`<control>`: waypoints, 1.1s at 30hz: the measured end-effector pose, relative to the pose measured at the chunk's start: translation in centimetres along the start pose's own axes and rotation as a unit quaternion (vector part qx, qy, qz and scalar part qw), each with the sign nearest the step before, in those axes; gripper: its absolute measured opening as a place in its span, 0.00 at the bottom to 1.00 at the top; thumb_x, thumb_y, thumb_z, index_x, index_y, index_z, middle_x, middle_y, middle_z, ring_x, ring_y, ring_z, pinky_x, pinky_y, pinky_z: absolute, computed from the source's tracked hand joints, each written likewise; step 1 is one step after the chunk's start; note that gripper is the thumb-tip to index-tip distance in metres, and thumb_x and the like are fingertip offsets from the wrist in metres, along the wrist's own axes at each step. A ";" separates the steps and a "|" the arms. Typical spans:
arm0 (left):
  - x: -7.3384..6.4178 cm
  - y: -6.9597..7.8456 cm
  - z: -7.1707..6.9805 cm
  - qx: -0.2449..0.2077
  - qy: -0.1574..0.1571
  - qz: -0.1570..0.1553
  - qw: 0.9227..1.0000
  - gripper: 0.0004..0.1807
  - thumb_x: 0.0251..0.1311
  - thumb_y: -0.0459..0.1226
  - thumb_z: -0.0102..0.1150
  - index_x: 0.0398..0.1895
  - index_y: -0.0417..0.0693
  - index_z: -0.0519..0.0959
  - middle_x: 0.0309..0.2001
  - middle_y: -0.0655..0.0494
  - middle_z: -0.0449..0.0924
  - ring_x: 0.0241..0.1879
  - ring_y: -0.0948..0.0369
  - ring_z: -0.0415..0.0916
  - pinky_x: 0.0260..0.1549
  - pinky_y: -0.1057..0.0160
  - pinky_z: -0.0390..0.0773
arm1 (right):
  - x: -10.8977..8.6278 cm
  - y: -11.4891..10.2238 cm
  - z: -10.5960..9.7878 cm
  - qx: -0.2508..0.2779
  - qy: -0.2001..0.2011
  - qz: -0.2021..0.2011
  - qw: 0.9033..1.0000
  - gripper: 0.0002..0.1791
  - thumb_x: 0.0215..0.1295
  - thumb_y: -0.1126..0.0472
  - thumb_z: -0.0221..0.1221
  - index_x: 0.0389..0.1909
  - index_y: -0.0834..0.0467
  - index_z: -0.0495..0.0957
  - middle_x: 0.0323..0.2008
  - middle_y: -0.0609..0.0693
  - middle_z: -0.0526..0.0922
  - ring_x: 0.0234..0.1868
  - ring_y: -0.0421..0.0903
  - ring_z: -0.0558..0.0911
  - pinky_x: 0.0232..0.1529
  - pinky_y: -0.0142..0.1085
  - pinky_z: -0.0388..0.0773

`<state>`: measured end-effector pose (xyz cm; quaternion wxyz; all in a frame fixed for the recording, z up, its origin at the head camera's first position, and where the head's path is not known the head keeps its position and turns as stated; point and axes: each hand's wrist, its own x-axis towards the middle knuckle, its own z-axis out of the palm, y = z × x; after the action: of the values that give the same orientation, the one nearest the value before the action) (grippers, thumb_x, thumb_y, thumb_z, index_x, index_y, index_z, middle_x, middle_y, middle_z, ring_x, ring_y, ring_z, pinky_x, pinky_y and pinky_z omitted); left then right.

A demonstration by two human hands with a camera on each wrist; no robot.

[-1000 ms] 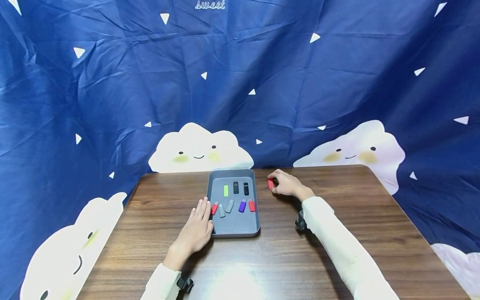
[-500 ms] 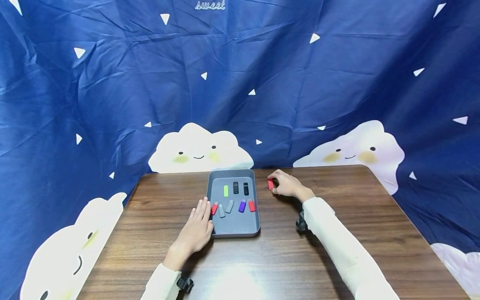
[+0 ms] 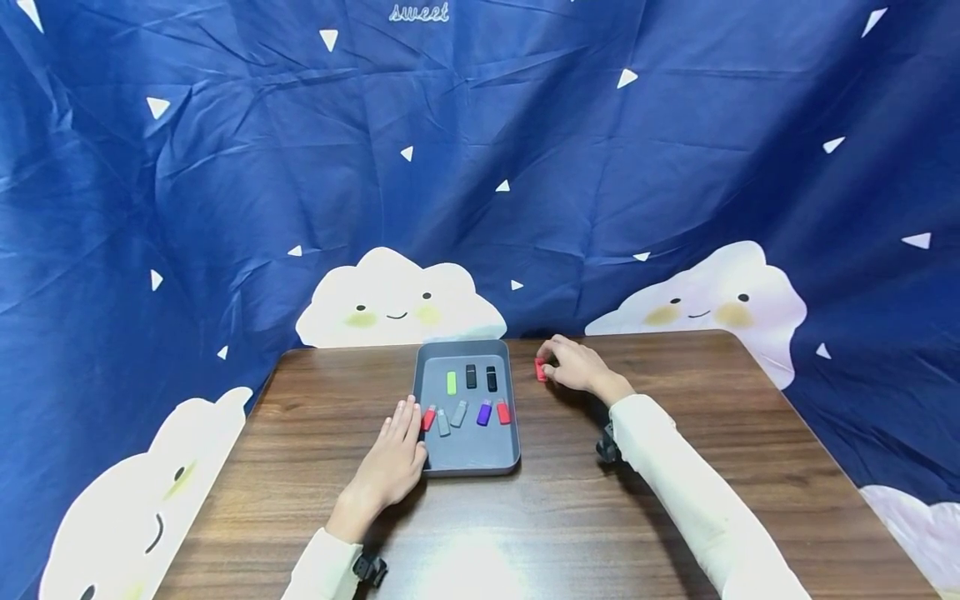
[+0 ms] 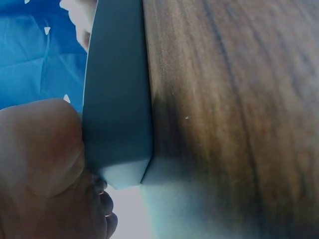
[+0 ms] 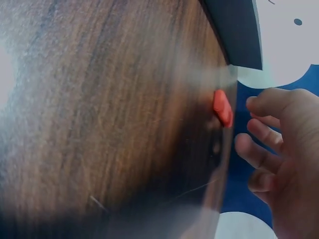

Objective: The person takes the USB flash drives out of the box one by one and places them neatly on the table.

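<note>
My left hand (image 3: 393,454) rests with straight fingers along the left rim of a grey tray (image 3: 471,458). The left wrist view shows that hand (image 4: 42,159) against the tray's outer wall (image 4: 119,89). Right of the tray, a red USB stick (image 3: 540,370) lies on the table. Over it hovers my right hand (image 3: 576,365), its fingers loosely bent. From the right wrist, the red USB stick (image 5: 223,108) sits flat on the wood, with a gap between it and the right hand (image 5: 284,144).
Inside the tray lie a green USB stick (image 3: 452,382), two black USB sticks (image 3: 471,376), two grey USB sticks (image 3: 459,413), a purple USB stick (image 3: 484,412) and two red USB sticks (image 3: 503,412). A blue curtain (image 3: 450,192) hangs behind the brown wooden table (image 3: 675,400).
My right hand has let go of the red USB stick and lifted slightly off it. The stick stays on the table. The left hand and tray have not moved.
</note>
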<state>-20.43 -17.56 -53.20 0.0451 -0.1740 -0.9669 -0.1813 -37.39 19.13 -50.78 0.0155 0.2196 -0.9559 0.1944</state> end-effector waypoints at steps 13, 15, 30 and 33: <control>-0.1 -0.1 -0.3 0.020 -0.022 -0.018 0.999 0.35 0.82 0.41 0.45 0.82 0.27 0.54 0.85 0.33 0.48 0.85 0.38 0.47 0.83 0.38 0.55 | 0.4 -2.3 -2.0 -0.028 0.028 -0.026 0.999 0.03 0.70 0.53 0.64 0.36 0.46 0.81 0.36 0.42 0.83 0.38 0.45 0.82 0.37 0.45 0.81; -0.2 -0.2 -0.2 0.017 -0.019 -0.018 1.000 0.35 0.82 0.40 0.45 0.82 0.27 0.55 0.85 0.33 0.49 0.85 0.38 0.47 0.82 0.37 0.55 | 0.6 -2.6 -2.3 -0.032 0.029 -0.033 0.999 0.03 0.70 0.53 0.64 0.36 0.46 0.81 0.35 0.42 0.83 0.37 0.44 0.82 0.37 0.44 0.80; -0.1 -0.1 -0.8 0.027 -0.010 -0.004 1.000 0.33 0.81 0.38 0.45 0.81 0.26 0.58 0.84 0.32 0.53 0.84 0.37 0.51 0.81 0.37 0.57 | 1.4 -6.4 -4.9 -0.042 0.028 -0.077 0.996 0.02 0.68 0.56 0.65 0.36 0.46 0.81 0.33 0.41 0.83 0.36 0.44 0.82 0.37 0.43 0.80; 0.0 0.0 -0.8 0.030 -0.015 -0.005 0.999 0.33 0.82 0.38 0.45 0.81 0.27 0.58 0.84 0.33 0.53 0.84 0.38 0.51 0.82 0.37 0.57 | 1.4 -7.1 -5.2 -0.044 0.025 -0.083 0.995 0.02 0.67 0.57 0.65 0.35 0.46 0.81 0.33 0.40 0.83 0.36 0.44 0.82 0.37 0.43 0.80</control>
<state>-20.41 -17.88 -52.48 0.0352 -0.1704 -0.9733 -0.1499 -35.95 14.61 -43.19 0.0648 0.2921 -0.9413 0.1560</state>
